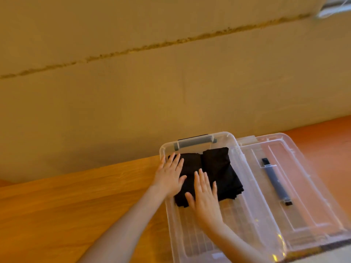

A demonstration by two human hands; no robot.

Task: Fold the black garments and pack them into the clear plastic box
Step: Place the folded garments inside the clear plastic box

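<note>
Folded black fabric garments (214, 173) lie at the far end of a clear plastic box (245, 186) on a wooden tabletop (76, 196). Left hand (169, 175) and right hand (206, 194) press flat, each grip open, likely flattening the stack.

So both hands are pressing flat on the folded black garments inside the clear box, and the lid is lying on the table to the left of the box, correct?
Not quite. The head view shows the lid lying to the right of the clear box, not the left. The rest holds: the left hand and right hand press flat on the folded black garments inside it.
</note>
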